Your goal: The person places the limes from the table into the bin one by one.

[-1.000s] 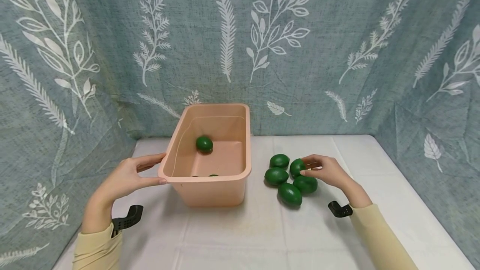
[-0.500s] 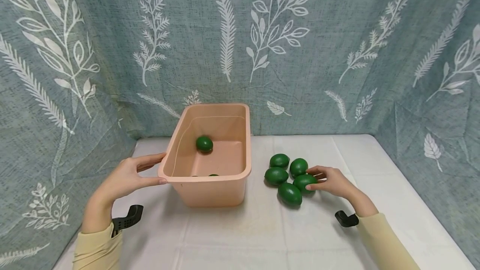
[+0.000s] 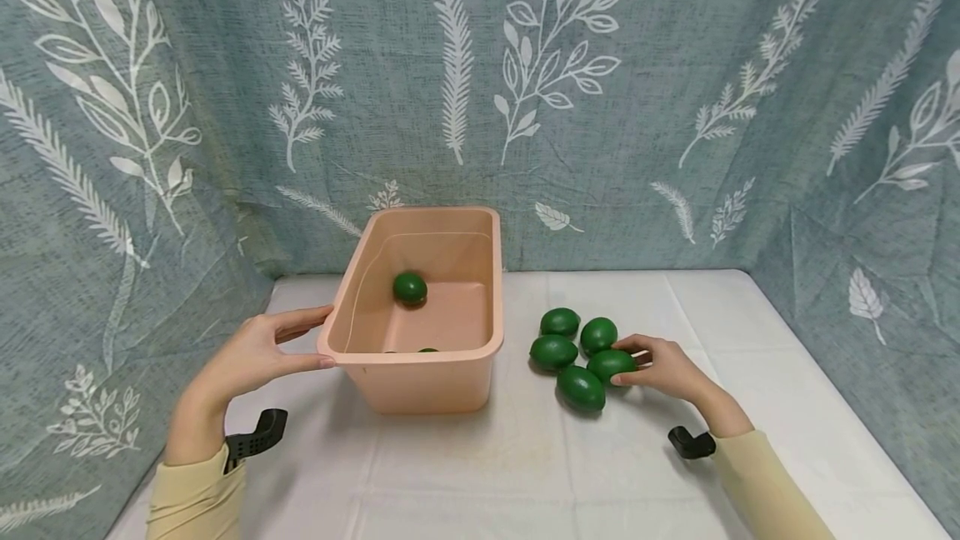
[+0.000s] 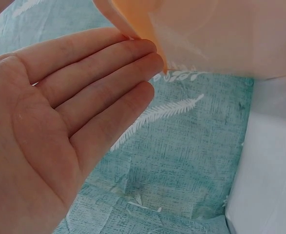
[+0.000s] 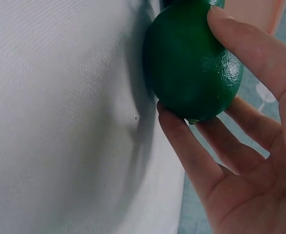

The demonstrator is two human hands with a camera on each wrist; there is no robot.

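Observation:
A glossy green lime lies at the right of a cluster on the white cloth. My right hand pinches it, thumb on one side and fingers around its stem end. Close against it are other limes, one behind and one in front. To the left stands a peach plastic bin. My left hand touches its near left corner, and in the left wrist view those fingers are straight. Inside the bin, one lime shows fully; the front wall mostly hides others.
Two more limes, one at the back and one below it, lie between the bin and the held lime. A teal leaf-print curtain encloses the back and sides of the white-covered table.
My right hand has shifted from the rear lime down and right to the lime in front of it, where its fingers now grip. The left hand and bin have stayed put.

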